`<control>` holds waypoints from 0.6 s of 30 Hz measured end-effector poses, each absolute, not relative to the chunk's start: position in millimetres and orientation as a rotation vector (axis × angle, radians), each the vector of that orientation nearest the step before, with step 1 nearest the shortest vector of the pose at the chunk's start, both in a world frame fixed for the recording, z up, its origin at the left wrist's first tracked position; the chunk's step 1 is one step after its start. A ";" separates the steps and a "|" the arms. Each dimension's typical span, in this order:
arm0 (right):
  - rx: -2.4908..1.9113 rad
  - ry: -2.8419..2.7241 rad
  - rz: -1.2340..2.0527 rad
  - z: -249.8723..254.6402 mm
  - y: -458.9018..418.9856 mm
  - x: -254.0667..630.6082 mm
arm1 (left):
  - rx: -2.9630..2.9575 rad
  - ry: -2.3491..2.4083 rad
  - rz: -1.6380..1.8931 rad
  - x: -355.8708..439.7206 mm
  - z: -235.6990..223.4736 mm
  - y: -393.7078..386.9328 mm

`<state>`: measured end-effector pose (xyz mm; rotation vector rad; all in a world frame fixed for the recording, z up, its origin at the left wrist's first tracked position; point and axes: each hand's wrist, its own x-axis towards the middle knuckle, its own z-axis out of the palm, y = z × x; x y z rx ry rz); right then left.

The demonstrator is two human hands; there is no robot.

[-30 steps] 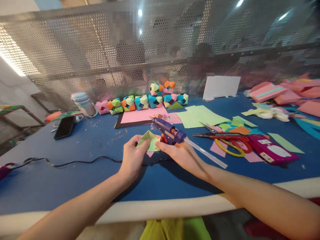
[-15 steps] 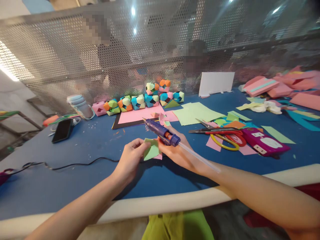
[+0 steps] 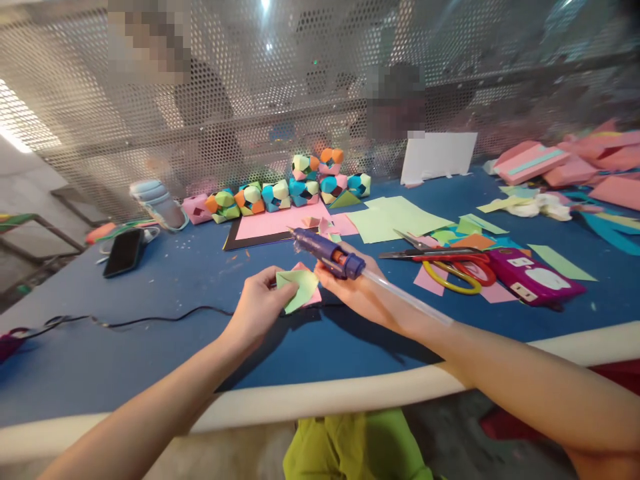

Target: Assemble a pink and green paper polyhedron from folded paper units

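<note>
Between the thumb and fingers of my left hand (image 3: 263,300) is a folded green and pink paper piece (image 3: 300,290), held just above the blue table. My right hand (image 3: 357,293) is wrapped round a blue glue gun (image 3: 327,253), its nozzle pointing to the upper left and a clear glue stick (image 3: 407,300) sticking out of its back over my wrist. My right fingertips come close to the paper piece's right edge; whether they touch it I cannot tell. Beyond the gun, small folded paper scraps (image 3: 323,227) lie on a pink sheet (image 3: 280,222).
Several folded paper balls (image 3: 277,195) stand along the perforated metal screen (image 3: 270,127). To the right lie scissors (image 3: 450,267), a purple power strip (image 3: 537,280), green sheets (image 3: 400,219) and pink paper pieces (image 3: 540,163). A phone (image 3: 125,253), a bottle (image 3: 159,203) and a black cable (image 3: 175,318) are at left.
My left hand has moved slightly left with the paper piece, which has turned and shows more pink. My right fingers have come away from it, still gripping the glue gun.
</note>
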<state>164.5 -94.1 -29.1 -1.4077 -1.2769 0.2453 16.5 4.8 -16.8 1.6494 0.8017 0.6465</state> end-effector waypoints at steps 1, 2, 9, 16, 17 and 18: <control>-1.423 -1.287 0.198 -28.3 -95.6 167.2 | 1.652 0.824 0.686 15.8 -16.9 8.9; -1.437 -1.297 0.159 -27.8 -97.3 169.7 | 1.657 0.841 0.725 15.1 -17.3 13.5; -1.445 -1.589 -0.132 -30.3 -103.7 172.0 | 1.677 0.865 0.843 12.5 -19.3 32.3; -1.524 -1.746 -0.224 -33.3 -103.5 170.0 | 1.763 0.849 0.823 13.1 -24.4 32.1; -1.548 -1.751 -0.222 -33.8 -103.7 170.1 | 1.774 0.841 0.825 13.1 -25.3 32.7; -1.573 -1.757 -0.217 -34.4 -103.9 170.2 | 1.783 0.834 0.825 13.1 -26.0 33.3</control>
